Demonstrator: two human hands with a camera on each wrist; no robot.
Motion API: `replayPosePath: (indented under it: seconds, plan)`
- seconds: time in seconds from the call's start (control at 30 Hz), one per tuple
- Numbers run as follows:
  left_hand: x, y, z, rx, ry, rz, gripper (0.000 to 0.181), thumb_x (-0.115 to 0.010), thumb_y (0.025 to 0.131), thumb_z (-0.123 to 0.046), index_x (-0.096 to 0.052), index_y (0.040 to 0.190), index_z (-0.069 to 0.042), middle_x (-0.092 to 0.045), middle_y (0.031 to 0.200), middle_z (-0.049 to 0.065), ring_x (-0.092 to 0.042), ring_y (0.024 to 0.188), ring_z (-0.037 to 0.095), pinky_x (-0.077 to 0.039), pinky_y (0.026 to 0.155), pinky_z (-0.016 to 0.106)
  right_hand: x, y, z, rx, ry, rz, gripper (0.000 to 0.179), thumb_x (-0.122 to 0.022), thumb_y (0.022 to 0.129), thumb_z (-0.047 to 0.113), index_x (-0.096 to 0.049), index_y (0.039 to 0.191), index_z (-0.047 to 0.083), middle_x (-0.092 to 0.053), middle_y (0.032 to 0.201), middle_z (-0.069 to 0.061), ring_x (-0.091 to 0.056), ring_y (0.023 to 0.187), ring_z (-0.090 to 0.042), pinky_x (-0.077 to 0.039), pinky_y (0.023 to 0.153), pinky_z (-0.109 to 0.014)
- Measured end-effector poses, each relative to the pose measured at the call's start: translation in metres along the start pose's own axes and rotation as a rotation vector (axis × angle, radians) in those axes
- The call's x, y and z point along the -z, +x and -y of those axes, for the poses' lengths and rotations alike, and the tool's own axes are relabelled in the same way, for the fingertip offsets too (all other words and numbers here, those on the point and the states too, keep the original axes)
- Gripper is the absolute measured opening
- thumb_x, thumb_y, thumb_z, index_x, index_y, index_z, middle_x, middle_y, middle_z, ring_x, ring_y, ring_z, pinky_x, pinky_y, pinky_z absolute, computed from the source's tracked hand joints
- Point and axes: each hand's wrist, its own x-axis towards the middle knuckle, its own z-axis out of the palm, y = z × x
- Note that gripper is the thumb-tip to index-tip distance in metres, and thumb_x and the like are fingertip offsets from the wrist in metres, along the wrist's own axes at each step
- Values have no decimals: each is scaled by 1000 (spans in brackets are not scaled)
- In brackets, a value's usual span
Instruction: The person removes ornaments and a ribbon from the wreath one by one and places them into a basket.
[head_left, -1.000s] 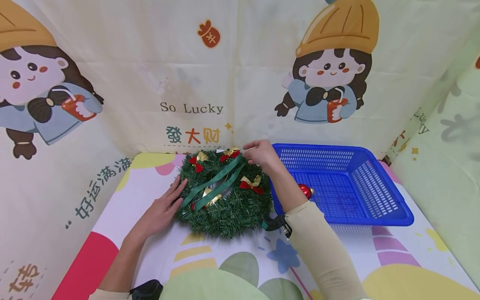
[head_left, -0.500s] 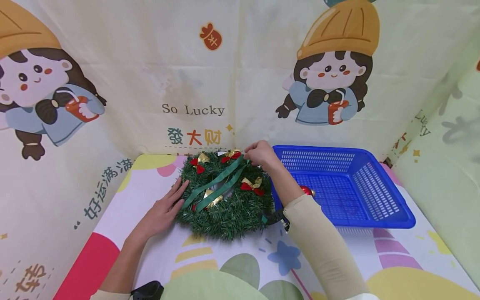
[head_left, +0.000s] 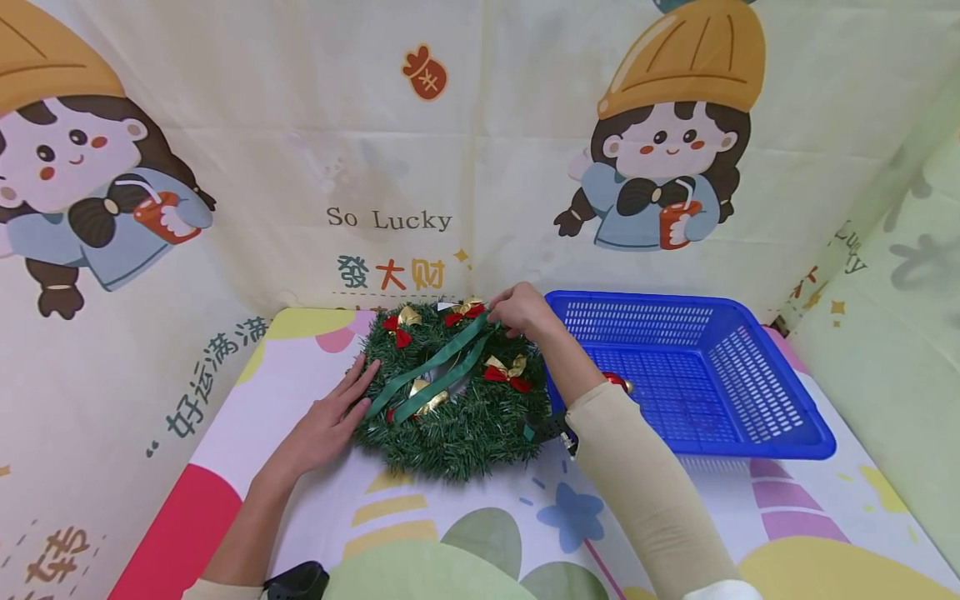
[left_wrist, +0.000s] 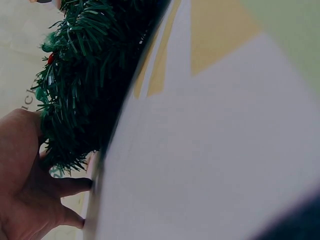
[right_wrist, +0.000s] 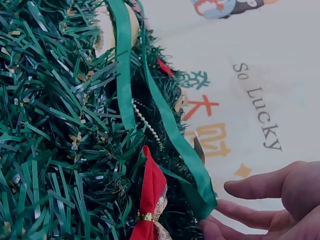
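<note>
A green artificial wreath (head_left: 457, 442) lies on the table, trimmed with red-and-gold bows (head_left: 507, 373). Across its middle runs a green ribbon (head_left: 442, 354) in two strands. My right hand (head_left: 519, 310) pinches the ribbon's far end at the wreath's back right. The right wrist view shows that ribbon end (right_wrist: 202, 197) folded at the fingertips, with a beaded string (right_wrist: 147, 125) beside the strands. My left hand (head_left: 330, 421) rests against the wreath's left side, fingers spread. In the left wrist view its fingers (left_wrist: 72, 186) reach down to the tabletop beside the wreath's edge.
A blue plastic basket (head_left: 780, 433) stands right of the wreath. It holds a red ball ornament (head_left: 619, 382), partly hidden by the right forearm. The table is covered with a patterned cloth (head_left: 405, 575), and a printed curtain (head_left: 495, 167) hangs close behind it.
My right hand's fingers have closed together at the ribbon's far end, and the hand then stays there. My left hand has kept its place on the wreath.
</note>
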Motion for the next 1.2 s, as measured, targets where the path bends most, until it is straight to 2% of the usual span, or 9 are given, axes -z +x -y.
replayPosePath:
  seconds: [0.07,0.13,0.3,0.37,0.5,0.73,0.83,1.0,1.2]
  plan:
    - [0,0,0,-1,0,-4,58,-42,114,-32,-21,168,-28,-9,177,7,-25,155,49,-14,107,89,0,2,0,-2,-22,4,31,-65,102,10,-69,132,4,-52,103,-7,-48,77,-17,-58,89,-42]
    - [0,0,0,1,1,-4,58,-41,114,-32,-21,168,-28,-9,177,6,-25,155,50,-13,106,90,-1,4,-1,-2,-44,10,32,-66,101,10,-69,132,4,-55,112,-9,-50,83,-19,-59,86,-39]
    - [-1,1,0,11,-3,-1,58,-42,114,-32,-20,168,-29,-8,177,5,-25,155,49,-11,106,90,-2,8,-3,-1,-88,15,34,-68,100,11,-69,134,5,-58,123,-12,-52,90,-22,-57,83,-39]
    - [-1,1,0,13,-9,1,58,-42,114,-32,-21,168,-29,-8,177,4,-26,155,48,-11,106,90,-3,9,-4,2,-89,7,34,-68,100,11,-70,133,6,-58,120,-10,-51,90,-21,-56,85,-40]
    - [-1,1,0,7,-11,0,58,-42,114,-32,-21,168,-28,-9,177,4,-27,155,48,-12,106,90,-3,9,-5,19,-59,-2,32,-67,100,8,-70,132,6,-55,113,-10,-46,77,-18,-54,83,-42]
    - [0,-1,-2,-7,-8,-15,57,-42,114,-32,-23,168,-28,-10,177,6,-29,154,49,-13,106,90,-3,8,-4,53,-48,-30,29,-69,98,6,-74,126,7,-61,135,-14,-49,69,-18,-54,76,-39]
    - [-1,-1,0,-7,-6,-13,58,-42,114,-32,-22,168,-28,-10,177,6,-29,154,49,-13,106,90,-3,7,-4,62,-39,-41,28,-68,97,5,-75,124,6,-61,138,-14,-54,75,-21,-57,79,-41]
    - [-1,1,1,-1,-4,-6,58,-42,114,-33,-21,168,-29,-9,177,5,-28,154,48,-13,107,90,-3,6,-2,62,-15,-42,28,-65,97,2,-76,122,5,-60,139,-15,-62,97,-26,-59,89,-47]
    - [-1,1,1,0,-3,-8,58,-42,114,-32,-22,168,-27,-9,177,5,-28,154,48,-12,106,90,-2,1,1,75,5,-37,27,-65,96,0,-76,121,3,-55,145,-14,-62,100,-28,-59,93,-51]
